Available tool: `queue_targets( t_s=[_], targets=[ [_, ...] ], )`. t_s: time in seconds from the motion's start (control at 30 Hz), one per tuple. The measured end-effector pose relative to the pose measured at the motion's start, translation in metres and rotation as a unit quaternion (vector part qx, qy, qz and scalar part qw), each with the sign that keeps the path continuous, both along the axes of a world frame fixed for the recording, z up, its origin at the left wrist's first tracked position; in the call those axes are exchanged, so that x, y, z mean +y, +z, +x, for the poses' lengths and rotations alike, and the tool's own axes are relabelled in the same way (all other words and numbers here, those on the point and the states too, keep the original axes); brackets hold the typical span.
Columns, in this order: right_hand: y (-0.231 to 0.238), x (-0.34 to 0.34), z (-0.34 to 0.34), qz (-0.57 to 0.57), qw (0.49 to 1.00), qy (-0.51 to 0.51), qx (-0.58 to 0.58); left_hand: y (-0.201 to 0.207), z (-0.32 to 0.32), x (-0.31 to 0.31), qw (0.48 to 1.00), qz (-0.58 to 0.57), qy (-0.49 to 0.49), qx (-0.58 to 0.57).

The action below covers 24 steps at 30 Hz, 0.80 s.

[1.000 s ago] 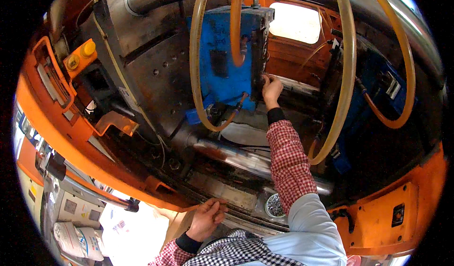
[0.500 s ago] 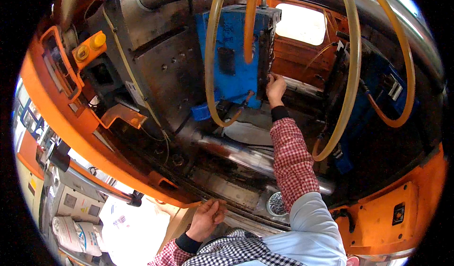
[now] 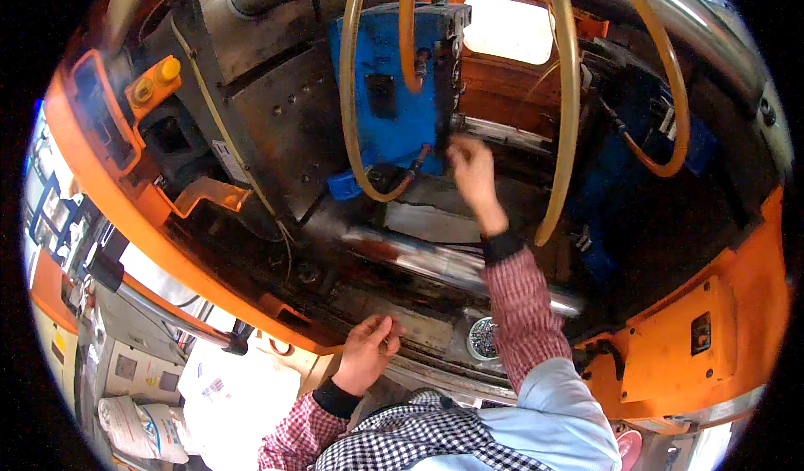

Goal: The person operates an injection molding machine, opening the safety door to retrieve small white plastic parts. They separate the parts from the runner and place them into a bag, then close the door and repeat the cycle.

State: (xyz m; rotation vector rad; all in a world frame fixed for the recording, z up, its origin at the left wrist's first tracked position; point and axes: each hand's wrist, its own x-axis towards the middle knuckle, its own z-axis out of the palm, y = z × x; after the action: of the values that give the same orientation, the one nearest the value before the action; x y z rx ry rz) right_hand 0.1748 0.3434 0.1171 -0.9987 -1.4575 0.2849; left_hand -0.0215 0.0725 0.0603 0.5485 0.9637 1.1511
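You lean into the open bay of an orange moulding machine [image 3: 109,211], your right hand [image 3: 471,168] stretched far in and raised against the right edge of the blue mould block [image 3: 387,94] at the centre of the scene. That hand is blurred, its fingers loosely curled; whether they grip anything on the block you cannot tell from this view. Your right forearm, in a red checked sleeve [image 3: 521,303] with a dark cuff, runs from the near edge up across a polished steel tie bar [image 3: 435,257] that crosses the bay from left to right.

Your left hand [image 3: 368,355] is near you, resting on the lip of the machine bed at the lower centre, fingers bent and closed lightly over the edge, holding nothing else. Just right of it, between your two arms, sits a small round white cup [image 3: 484,339] filled with tiny mixed bits.

Amber hoses [image 3: 348,94] hang in loops in front of the blue mould block, one curling under it to a fitting at its lower edge; a longer loop [image 3: 571,102] drops to the right of your raised hand. A second blue block [image 3: 624,161] stands in shadow on the far right. On the left, a yellow button box [image 3: 152,86] is mounted on the orange frame, and white sacks [image 3: 142,427] lie on the floor at the near left.
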Motion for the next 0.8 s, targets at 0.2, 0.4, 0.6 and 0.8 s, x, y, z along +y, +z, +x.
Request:
queue_targets(
  t_s=[0.2,0.4,0.6,0.8],
  targets=[
    [-0.009,-0.177,-0.027,-0.141,0.908,0.319,-0.231,0.013,0.012,0.024,0.997,0.045,-0.027,-0.050],
    [-0.014,-0.187,-0.022,-0.057,0.923,0.260,-0.279,0.020,0.021,0.035,0.998,0.037,-0.039,-0.044],
    [-0.001,-0.145,-0.022,0.093,0.947,0.171,-0.254,0.013,0.005,0.042,0.997,0.063,-0.032,-0.044],
    [0.020,0.042,0.016,0.113,0.973,-0.199,0.013,0.021,0.009,0.019,0.996,0.023,-0.049,0.068]
  ],
)
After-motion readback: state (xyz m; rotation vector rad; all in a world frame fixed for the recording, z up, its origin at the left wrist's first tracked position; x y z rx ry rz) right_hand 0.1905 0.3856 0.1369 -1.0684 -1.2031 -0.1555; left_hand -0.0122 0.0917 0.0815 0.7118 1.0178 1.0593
